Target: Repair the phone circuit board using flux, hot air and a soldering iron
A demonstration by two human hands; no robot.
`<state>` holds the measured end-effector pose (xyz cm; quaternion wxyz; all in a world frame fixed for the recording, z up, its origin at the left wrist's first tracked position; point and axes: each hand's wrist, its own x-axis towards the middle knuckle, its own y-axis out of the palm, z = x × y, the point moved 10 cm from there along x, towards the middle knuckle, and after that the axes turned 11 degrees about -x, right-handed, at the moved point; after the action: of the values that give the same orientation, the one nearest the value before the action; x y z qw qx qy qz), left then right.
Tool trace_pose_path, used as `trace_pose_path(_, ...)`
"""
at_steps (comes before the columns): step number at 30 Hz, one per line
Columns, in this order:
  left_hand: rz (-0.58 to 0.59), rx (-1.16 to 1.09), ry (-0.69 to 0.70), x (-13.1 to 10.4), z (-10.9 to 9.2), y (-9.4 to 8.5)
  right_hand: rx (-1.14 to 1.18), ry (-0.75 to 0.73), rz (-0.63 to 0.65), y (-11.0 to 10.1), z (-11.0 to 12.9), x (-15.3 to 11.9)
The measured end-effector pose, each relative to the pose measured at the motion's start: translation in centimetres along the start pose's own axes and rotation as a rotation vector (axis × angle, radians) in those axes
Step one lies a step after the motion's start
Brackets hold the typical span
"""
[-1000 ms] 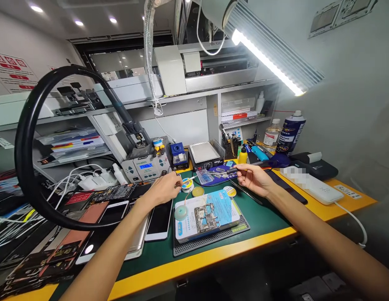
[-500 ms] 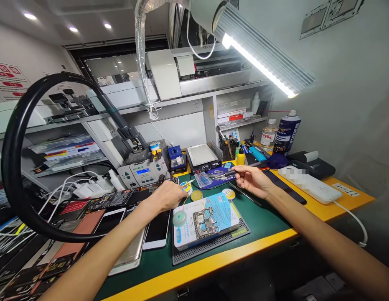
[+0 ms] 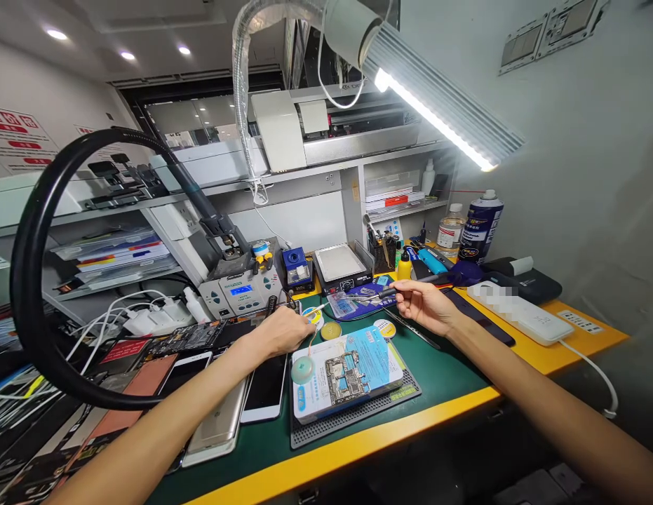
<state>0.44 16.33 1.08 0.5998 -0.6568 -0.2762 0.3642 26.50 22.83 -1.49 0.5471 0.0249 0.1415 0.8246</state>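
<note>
My left hand [image 3: 287, 330] is closed above the left back of a white-and-blue box [image 3: 318, 403], fingers pinched at the copper-coloured strip of solder wick [image 3: 311, 344]. That strip runs down to its pale green spool [image 3: 301, 370] on the box. A phone circuit board [image 3: 347, 376] lies on the box, right of the spool. Over the bench's right side, my right hand [image 3: 423, 305] grips a slim dark-handled soldering iron [image 3: 388, 292], its thin metal end pointing left. Behind the box sit a round gold tin [image 3: 331, 330] and a yellow-and-white round lid [image 3: 385, 328].
A grey perforated mat [image 3: 305, 438] lies under the box. Phones [image 3: 266, 393] crowd the left, beneath a black hose loop [image 3: 29, 231]. Tweezers [image 3: 415, 331] lie below my right hand. A soldering station [image 3: 247, 291] stands behind; a lit lamp [image 3: 436, 91] hangs overhead.
The view has shifted slightly. Both hands stay nearly in place, and the soldering iron's metal end shows a little lower. The board, spool and box have not moved on the bench.
</note>
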Motion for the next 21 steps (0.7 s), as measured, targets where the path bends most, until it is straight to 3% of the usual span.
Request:
trace_pose_path(6,-0.046,-0.06,-0.077,-1.0,0.1,-1.7,0.008,0.002,-0.018,-0.2,0.0,0.1)
trace_pose_path(12,-0.096,-0.092,-0.261,-0.7,2.7,-4.5,0.011,0.025,-0.04,-0.3,-0.1,0.1)
trace_pose_path(21,0.006,-0.128,-0.356,1.3,4.5,-2.9,0.035,0.027,-0.051,-0.5,0.1,0.2)
